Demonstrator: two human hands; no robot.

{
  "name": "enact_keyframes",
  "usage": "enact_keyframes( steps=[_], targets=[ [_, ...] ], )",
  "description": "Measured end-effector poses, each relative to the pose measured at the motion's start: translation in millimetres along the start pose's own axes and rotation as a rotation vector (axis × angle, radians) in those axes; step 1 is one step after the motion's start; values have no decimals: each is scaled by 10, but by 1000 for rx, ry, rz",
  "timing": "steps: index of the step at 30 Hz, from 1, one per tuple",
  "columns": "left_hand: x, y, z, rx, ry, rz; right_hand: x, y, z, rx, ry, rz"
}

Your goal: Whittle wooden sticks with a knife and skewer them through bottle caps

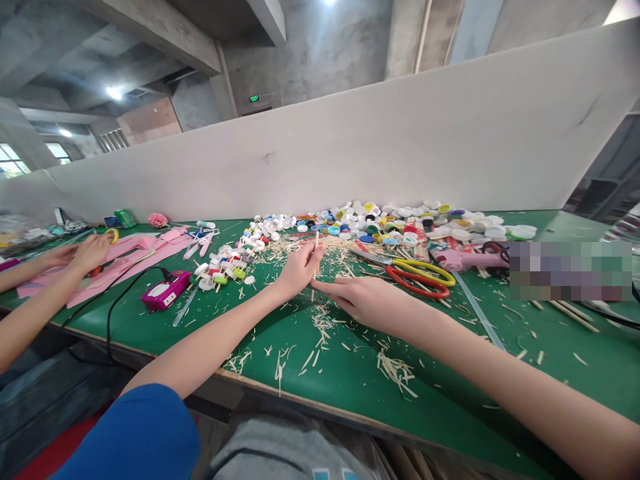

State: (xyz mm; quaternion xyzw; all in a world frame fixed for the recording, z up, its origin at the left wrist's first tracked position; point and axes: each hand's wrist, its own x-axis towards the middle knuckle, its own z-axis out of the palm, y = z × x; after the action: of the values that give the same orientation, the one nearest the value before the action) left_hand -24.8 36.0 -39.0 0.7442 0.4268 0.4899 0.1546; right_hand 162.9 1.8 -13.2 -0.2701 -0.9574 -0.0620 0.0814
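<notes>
A thin wooden stick (pixel 317 241) stands nearly upright in my left hand (pixel 299 270), whose fingers are closed round it. My right hand (pixel 363 299) is beside it, its fingers bent and drawn together. The right forefinger reaches to the lower part of the stick, just below the left hand. Whatever the right hand holds, if anything, is hidden. Pale wood shavings (pixel 324 321) lie under both hands on the green tabletop (pixel 295 340). Scissors with red and yellow handles (pixel 420 280) lie right of my hands, blades towards the stick.
Bottle caps (pixel 370 223) are heaped along the white partition (pixel 325 153). Caps fitted on sticks (pixel 225 263) lie to the left, near a magenta power adapter (pixel 166 291). A pink glue gun (pixel 463 259) rests at right. At far left, a co-worker's hands (pixel 93 253) work over pink sheets (pixel 135 257).
</notes>
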Motion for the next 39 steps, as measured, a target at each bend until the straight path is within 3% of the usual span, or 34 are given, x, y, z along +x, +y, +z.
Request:
enact_keyframes(
  steps=[22, 39],
  targets=[
    [11, -26, 2, 21, 10, -18, -22, -57, 29, -71, -22, 0],
    [17, -77, -28, 12, 41, -58, -132, -123, -2, 20, -130, 24]
  ],
)
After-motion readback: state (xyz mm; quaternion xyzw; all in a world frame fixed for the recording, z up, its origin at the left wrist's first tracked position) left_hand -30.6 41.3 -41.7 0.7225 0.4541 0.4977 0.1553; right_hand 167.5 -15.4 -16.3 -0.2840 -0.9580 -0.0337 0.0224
